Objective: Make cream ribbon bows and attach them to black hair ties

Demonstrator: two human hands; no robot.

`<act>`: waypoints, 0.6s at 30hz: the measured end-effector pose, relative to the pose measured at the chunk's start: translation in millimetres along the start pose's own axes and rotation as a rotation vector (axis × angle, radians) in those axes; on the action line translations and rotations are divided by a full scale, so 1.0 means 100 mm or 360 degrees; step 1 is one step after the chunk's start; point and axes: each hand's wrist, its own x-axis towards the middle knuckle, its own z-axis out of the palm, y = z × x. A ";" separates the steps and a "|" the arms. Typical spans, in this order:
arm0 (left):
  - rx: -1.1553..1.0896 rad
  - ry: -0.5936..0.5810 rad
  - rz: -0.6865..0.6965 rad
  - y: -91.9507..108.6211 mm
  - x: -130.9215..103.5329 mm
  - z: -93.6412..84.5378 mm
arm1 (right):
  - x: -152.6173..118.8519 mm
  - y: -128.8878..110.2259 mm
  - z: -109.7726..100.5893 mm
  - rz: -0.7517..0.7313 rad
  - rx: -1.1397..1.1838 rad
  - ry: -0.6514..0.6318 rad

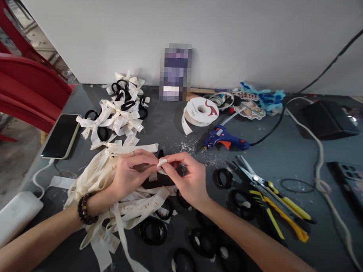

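Note:
Between my two hands, at the middle of the view, is a small folded piece of white ribbon (162,162). My left hand (135,166) pinches its left side and my right hand (187,174) pinches its right side. Part of a black hair tie (161,153) shows just behind the fingertips. Loose printed cream ribbons (93,172) lie in a heap under and beside my left wrist. Several black hair ties (153,231) lie in front of my hands, some with white bits on them. A pile of white bows on black ties (119,110) sits at the back left.
Behind my right hand are a ribbon spool (202,109) and a blue glue gun (224,138) with a black cord. Scissors (265,188) and yellow-handled tools lie right. Phones (62,136), a white power bank (13,217), a black box (329,119) and a white cable surround the work area.

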 end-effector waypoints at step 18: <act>0.0132 0.0045 -0.0108 -0.01 -0.03 0.00 | 0.02 0.00 0.01 -0.0026 0.0079 -0.0048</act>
